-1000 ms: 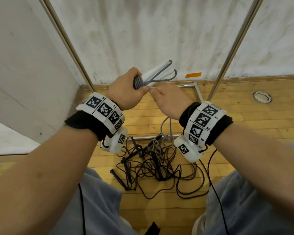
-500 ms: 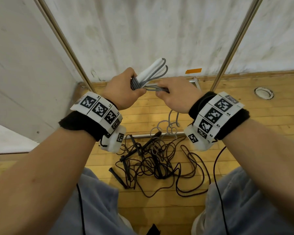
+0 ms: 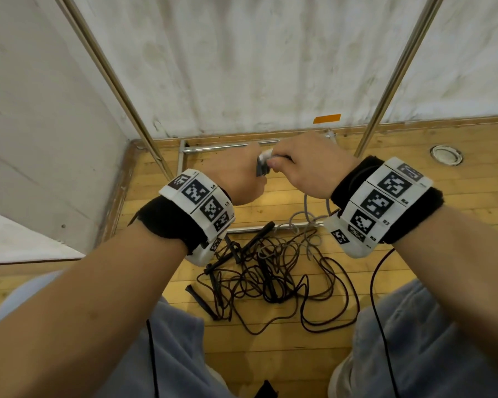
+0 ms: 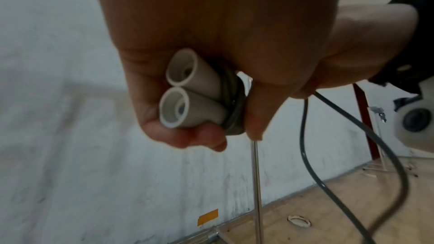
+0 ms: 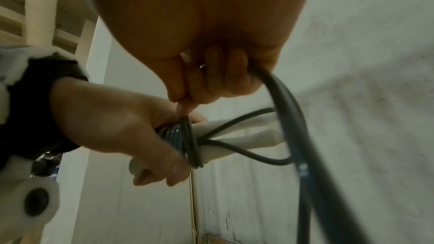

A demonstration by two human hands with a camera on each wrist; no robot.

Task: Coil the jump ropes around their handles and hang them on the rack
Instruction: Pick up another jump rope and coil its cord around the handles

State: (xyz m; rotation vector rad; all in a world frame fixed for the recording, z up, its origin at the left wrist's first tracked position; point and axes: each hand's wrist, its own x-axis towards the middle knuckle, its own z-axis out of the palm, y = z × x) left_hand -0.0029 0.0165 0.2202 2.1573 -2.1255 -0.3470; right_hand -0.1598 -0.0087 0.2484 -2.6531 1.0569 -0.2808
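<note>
Above the floor pile (image 3: 268,271), left hand (image 3: 236,179) curls tight around both handles (image 4: 187,90); right hand (image 3: 308,165) pinches the cord (image 5: 281,88) beside them. I should keep tension, lay each wrap snug against the coil (image 5: 185,140), thumb pinning it.

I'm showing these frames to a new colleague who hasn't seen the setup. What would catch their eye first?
Most likely the two hands meeting mid-frame: the left hand grips two white handles side by side, while the right hand pinches the grey rope wound around them. Next, the tangle of black jump ropes on the wooden floor between the person's knees, before the metal rack against the white wall.
</note>
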